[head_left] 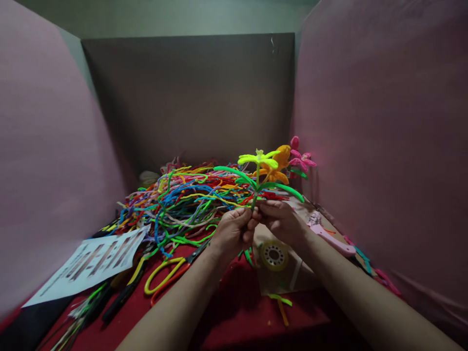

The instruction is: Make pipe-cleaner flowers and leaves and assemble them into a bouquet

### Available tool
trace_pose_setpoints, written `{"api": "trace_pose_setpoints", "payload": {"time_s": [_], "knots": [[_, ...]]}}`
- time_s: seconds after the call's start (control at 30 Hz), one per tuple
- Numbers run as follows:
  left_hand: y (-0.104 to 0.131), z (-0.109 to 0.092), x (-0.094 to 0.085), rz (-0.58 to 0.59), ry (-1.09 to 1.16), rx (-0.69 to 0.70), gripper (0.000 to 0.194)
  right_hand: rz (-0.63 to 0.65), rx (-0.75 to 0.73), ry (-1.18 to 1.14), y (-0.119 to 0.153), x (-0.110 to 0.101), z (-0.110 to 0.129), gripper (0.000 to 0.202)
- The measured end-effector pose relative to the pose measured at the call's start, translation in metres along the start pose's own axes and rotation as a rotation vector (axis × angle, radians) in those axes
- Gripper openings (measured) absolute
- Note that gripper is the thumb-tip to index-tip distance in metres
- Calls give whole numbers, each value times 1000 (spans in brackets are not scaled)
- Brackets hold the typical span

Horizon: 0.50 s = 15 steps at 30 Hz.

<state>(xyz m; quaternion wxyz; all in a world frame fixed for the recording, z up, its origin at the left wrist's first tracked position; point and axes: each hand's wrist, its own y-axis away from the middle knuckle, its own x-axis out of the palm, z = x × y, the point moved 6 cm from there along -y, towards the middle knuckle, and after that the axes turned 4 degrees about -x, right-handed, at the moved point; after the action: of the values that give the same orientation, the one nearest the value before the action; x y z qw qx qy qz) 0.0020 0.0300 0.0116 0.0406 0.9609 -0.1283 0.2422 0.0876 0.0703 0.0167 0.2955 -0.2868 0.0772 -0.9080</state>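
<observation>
1. Yellow flower (258, 158) is held upright by its green stem (255, 199), in front of a heap of fuzzy strips (193, 195).
2. The stem's lower end is pinched by the left hand (234, 230), its fingers curled closed, and by the right hand's (283, 222) nearly closed fingertips.
3. Printing on the paper sheet (91, 261) is too small to be read.
4. The table is covered with red cloth (234, 317), enclosed by pink side walls (383, 122) and a dark back panel (193, 97).
</observation>
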Motion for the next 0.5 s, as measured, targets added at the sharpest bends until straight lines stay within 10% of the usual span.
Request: {"api": "trace_pose_setpoints", "payload": {"time_s": [0.27,0.5], "knots": [[-1,4,-1,25,-10,-1,25,94,62,-35,-6,5,-10,14],[-5,12,-1,-10,-274,15,36,-85,-30,66,-5,-10,-12,12]]}}
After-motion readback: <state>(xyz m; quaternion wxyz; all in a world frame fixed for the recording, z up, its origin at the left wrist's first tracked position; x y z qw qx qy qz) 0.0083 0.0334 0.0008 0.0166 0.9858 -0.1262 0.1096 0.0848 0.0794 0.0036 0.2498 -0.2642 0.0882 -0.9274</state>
